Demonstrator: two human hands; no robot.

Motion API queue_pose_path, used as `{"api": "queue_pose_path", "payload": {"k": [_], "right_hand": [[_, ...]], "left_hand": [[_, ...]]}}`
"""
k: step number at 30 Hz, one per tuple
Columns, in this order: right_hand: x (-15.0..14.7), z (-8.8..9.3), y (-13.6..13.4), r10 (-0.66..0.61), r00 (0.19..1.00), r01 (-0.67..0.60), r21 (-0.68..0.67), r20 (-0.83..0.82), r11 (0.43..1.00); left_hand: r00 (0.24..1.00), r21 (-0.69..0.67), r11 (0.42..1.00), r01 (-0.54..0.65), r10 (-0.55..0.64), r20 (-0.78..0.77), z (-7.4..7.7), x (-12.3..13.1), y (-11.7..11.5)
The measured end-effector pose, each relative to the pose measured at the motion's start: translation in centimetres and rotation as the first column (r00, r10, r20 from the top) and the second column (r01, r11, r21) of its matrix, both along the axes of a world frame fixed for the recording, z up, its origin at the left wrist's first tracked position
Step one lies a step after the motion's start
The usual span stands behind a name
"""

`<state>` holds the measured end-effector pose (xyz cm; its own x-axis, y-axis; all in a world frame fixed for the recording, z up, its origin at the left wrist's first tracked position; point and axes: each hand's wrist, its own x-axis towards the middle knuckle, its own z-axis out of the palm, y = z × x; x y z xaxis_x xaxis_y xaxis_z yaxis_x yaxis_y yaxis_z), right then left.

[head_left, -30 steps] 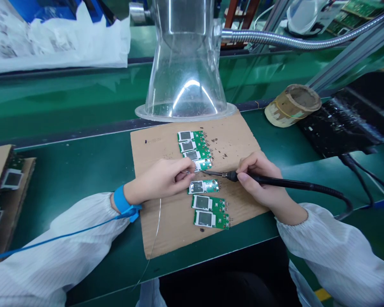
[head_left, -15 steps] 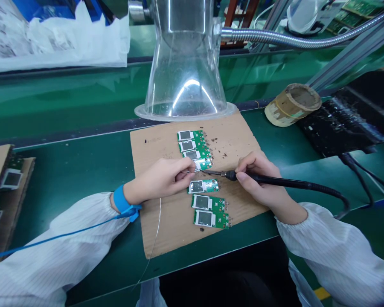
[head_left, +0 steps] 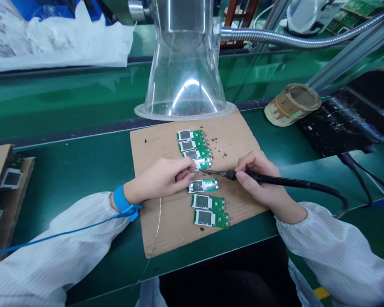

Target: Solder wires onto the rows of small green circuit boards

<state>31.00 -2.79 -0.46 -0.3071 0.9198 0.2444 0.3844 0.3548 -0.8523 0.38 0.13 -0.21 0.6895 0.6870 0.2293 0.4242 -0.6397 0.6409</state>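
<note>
A thin green and white circuit board with a shiny top point(head_left: 205, 163) lies near the middle of a flat, brown cardboard sheet point(head_left: 168, 238). Its long side runs left to right across the sheet, tipped up a bit at the right end. The left hand point(head_left: 168, 179) is nearer: its fingers hide the board's left end, and the rest lies just to their right. The thumb and finger are pinched together, it seems on a thin, silvery, bendy wire point(head_left: 159, 215) that droops past the sheet's near left corner. The right hand point(head_left: 259, 179), over the sheet's right side, grips a black, round soldering iron point(head_left: 277, 181) like a pencil. Its thin metal tip points left at the board's near edge; I cannot tell if they touch.

Three more flat green boards with grey screens point(head_left: 187, 146) sit in a tight row toward the sheet's far edge, and three others point(head_left: 202, 201) toward its near edge. Over the far edge is a smooth, clear plastic hood shaped like a bell point(head_left: 185, 96). Right of the sheet stands a rough, round, tan cup point(head_left: 283, 111). Under the sheet is a smooth green table point(head_left: 83, 170).
</note>
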Motion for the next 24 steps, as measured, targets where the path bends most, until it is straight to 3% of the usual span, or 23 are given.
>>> {"api": "queue_pose_path", "payload": {"k": [24], "right_hand": [[-0.01,0.11,0.14,0.031,0.999,-0.031,0.028,-0.005,0.999]], "left_hand": [[1.0,-0.013,1.0,0.008,-0.007,0.01,0.09,0.02,-0.01]]}}
